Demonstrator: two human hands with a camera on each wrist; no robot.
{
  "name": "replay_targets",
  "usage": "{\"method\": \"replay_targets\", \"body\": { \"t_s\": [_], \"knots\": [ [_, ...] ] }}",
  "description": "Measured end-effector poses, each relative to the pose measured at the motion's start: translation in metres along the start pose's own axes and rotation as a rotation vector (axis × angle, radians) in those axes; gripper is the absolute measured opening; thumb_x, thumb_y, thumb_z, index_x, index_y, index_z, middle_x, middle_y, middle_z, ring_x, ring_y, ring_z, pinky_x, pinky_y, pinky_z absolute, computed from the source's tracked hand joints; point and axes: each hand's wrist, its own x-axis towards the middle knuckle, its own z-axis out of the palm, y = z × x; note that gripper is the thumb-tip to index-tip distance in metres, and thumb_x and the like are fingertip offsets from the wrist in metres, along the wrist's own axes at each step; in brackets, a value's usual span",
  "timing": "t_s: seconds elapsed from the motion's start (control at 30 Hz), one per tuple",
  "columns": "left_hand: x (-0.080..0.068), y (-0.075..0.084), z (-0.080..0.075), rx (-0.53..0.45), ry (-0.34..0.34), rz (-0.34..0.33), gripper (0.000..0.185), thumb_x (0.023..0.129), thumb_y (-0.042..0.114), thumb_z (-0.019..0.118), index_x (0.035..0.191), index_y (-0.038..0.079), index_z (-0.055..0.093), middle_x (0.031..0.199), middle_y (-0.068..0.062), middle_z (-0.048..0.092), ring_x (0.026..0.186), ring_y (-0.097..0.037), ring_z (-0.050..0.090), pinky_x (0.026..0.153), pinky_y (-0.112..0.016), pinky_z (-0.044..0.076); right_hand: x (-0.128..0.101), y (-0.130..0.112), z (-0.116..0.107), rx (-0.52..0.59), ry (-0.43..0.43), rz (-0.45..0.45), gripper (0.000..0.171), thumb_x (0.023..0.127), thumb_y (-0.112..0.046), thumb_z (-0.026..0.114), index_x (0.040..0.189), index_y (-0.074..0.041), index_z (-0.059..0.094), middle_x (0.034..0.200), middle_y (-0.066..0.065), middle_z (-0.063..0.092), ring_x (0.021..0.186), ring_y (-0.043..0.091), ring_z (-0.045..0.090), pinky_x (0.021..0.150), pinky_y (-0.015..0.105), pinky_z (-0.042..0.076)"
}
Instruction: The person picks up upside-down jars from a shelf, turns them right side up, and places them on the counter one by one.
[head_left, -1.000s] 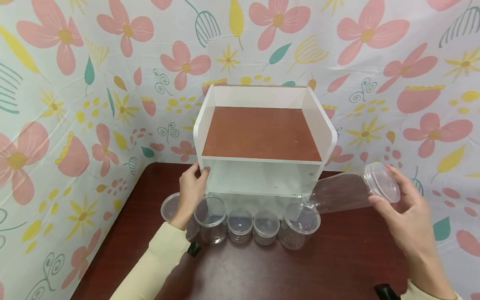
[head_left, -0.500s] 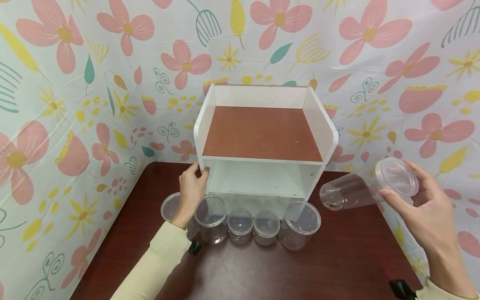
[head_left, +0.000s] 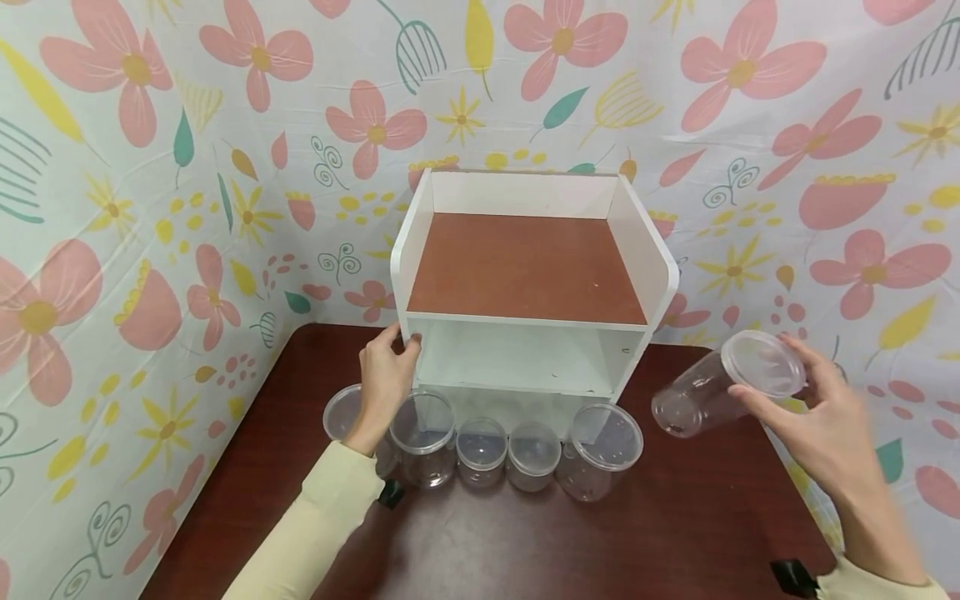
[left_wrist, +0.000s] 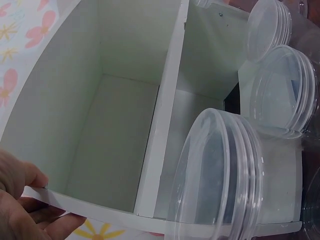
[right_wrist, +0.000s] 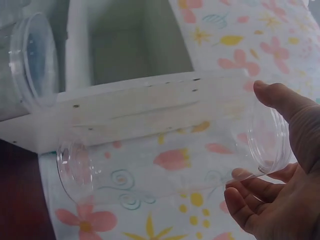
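Observation:
My right hand [head_left: 821,429] holds a tall clear plastic jar [head_left: 693,398] around its lid end, to the right of the white shelf unit [head_left: 525,267]. The jar tilts, its base pointing left and down. In the right wrist view the thumb and fingers [right_wrist: 247,197] span the lid, and the jar [right_wrist: 165,165] looks see-through, with nothing visible inside. With my left hand [head_left: 384,375] I grip the front edge of the unit's left side panel. The left wrist view has the thumb inside that panel [left_wrist: 75,202] and the fingers outside it.
Several clear lidded jars line the unit's front: a large one [head_left: 423,433], two small ones [head_left: 481,450] [head_left: 533,454], and a large one at the right [head_left: 600,450]. Another [head_left: 341,412] is partly behind my left wrist. The dark wooden table [head_left: 525,550] meets a flowered cloth backdrop [head_left: 262,167].
The jar in my right hand has swung right, away from the unit's front, then come slightly back left and lower, standing steeper. The left hand keeps its hold on the panel.

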Motion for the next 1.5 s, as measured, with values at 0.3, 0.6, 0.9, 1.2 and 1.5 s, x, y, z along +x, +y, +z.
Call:
{"method": "replay_targets", "body": {
  "t_s": [0.3, 0.6, 0.9, 1.2, 1.5],
  "knots": [
    [0.001, -0.002, 0.001, -0.004, 0.001, -0.011, 0.024, 0.098, 0.014, 0.067, 0.119, 0.005, 0.076, 0.098, -0.010, 0.077, 0.072, -0.022, 0.067, 0.059, -0.034, 0.049, -0.003, 0.016, 0.013, -0.089, -0.065, 0.018, 0.088, 0.082, -0.021, 0.089, 0.156, -0.007, 0.044, 0.132, 0.031, 0.057, 0.087, -0.019, 0.047, 0.069, 0.006, 0.037],
    [0.001, -0.001, 0.000, -0.009, -0.006, -0.026, 0.027, 0.098, 0.015, 0.067, 0.122, 0.006, 0.075, 0.103, -0.011, 0.077, 0.074, -0.022, 0.068, 0.060, -0.034, 0.050, -0.012, 0.028, 0.028, -0.073, -0.095, -0.006, 0.085, 0.082, -0.019, 0.089, 0.153, -0.004, 0.046, 0.132, 0.030, 0.058, 0.084, -0.019, 0.048, 0.069, 0.005, 0.039],
    [0.002, -0.001, 0.000, -0.020, -0.003, -0.011, 0.027, 0.098, 0.014, 0.068, 0.122, 0.004, 0.075, 0.104, -0.012, 0.077, 0.075, -0.023, 0.070, 0.061, -0.035, 0.051, -0.024, 0.041, 0.047, -0.110, -0.101, -0.014, 0.083, 0.081, -0.025, 0.090, 0.150, -0.004, 0.050, 0.132, 0.029, 0.061, 0.104, 0.022, 0.058, 0.080, 0.015, 0.034],
    [0.002, -0.002, 0.000, -0.029, -0.005, -0.020, 0.026, 0.097, 0.014, 0.068, 0.120, 0.004, 0.076, 0.102, -0.011, 0.077, 0.078, -0.024, 0.070, 0.065, -0.037, 0.053, -0.036, 0.051, 0.064, -0.121, -0.129, 0.010, 0.082, 0.081, -0.027, 0.091, 0.148, -0.004, 0.050, 0.127, 0.027, 0.063, 0.103, 0.025, 0.055, 0.079, 0.021, 0.034],
    [0.002, -0.001, 0.000, -0.033, -0.002, -0.024, 0.024, 0.097, 0.015, 0.068, 0.119, 0.008, 0.076, 0.103, -0.010, 0.077, 0.081, -0.023, 0.071, 0.067, -0.038, 0.054, -0.045, 0.057, 0.074, -0.122, -0.155, 0.042, 0.081, 0.081, -0.029, 0.091, 0.148, -0.008, 0.050, 0.110, 0.020, 0.067, 0.079, -0.002, 0.053, 0.066, 0.018, 0.039]
  ]
}}
